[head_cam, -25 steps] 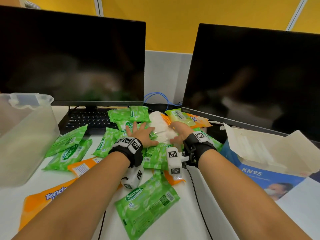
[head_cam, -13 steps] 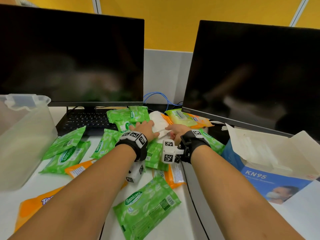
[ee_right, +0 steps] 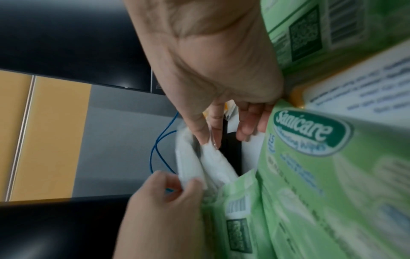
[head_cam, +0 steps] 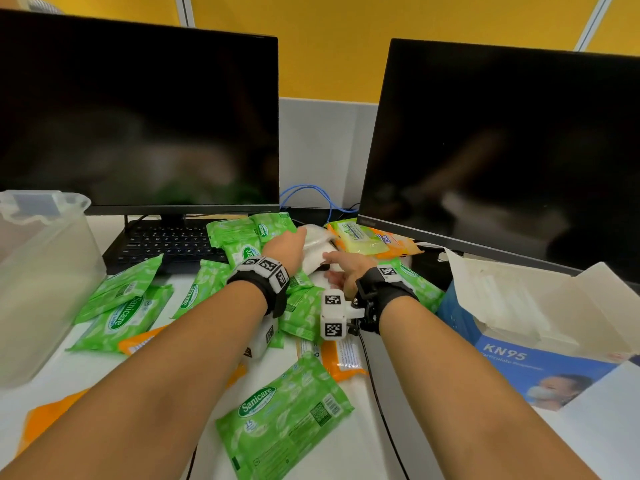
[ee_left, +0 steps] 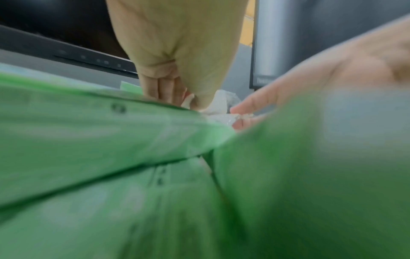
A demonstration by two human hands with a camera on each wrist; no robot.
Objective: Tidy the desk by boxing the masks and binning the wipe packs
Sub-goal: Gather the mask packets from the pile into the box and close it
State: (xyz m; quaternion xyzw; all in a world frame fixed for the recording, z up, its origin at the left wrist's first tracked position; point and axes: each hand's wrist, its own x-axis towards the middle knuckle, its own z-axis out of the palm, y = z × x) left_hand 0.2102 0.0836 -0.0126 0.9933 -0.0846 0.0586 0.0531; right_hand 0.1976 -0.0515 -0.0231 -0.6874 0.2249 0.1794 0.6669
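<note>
A small stack of white masks (head_cam: 317, 241) lies between the two monitors, ringed by green wipe packs (head_cam: 287, 417) and orange wipe packs (head_cam: 379, 237). My left hand (head_cam: 300, 235) grips the stack's left side; in the right wrist view its curled fingers (ee_right: 175, 185) pinch a mask edge (ee_right: 188, 166). My right hand (head_cam: 330, 266) holds the stack's near right side, thumb and forefinger (ee_right: 204, 136) pinching a wrapped mask. The open blue KN95 box (head_cam: 540, 362) stands at the right. A clear plastic bin (head_cam: 45, 271) stands at the left.
Two dark monitors (head_cam: 138, 109) (head_cam: 502, 150) close off the back. A black keyboard (head_cam: 166, 244) sits under the left one, and blue cables (head_cam: 311, 192) loop behind the masks. A black cable (head_cam: 381, 403) runs along the desk seam between my forearms.
My left hand has slid from on top of the packs to the far left side of the mask stack. My right hand turned onto its side, and both now pinch the masks.
</note>
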